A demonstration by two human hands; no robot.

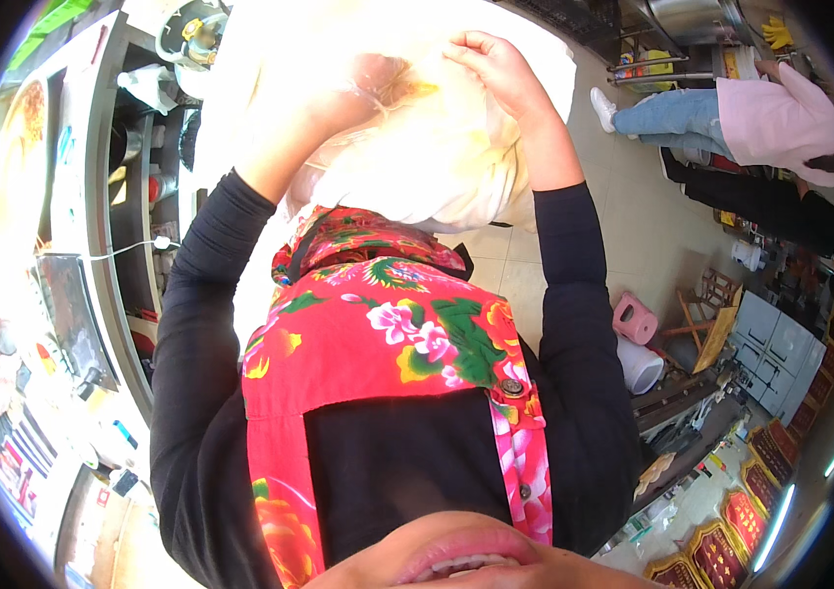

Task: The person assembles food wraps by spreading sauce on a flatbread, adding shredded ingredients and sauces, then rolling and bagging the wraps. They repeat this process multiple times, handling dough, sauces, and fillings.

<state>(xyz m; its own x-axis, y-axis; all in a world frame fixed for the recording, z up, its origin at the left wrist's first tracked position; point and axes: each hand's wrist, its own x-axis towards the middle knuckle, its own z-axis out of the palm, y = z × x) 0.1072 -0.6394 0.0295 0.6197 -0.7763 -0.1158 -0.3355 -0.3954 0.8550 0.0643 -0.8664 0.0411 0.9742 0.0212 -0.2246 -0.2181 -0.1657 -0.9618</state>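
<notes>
A large white, partly see-through plastic bag lies in front of me, bleached by glare. My left hand reaches into its folds, and a film of plastic seems to cover the fingers, so their grip is hidden. Something yellowish shows beside those fingers, too washed out to name. To the right, my right hand is closed, thumb and fingers pinching what looks like the bag's upper edge. Both forearms come from black sleeves. A red flowered apron hangs over my front, just below the bag.
A dark-framed shelf unit holding assorted items stands at my left. At the right are a pink stool, a white bucket and a grey cabinet. A person in a pink top and another in black are at the far right.
</notes>
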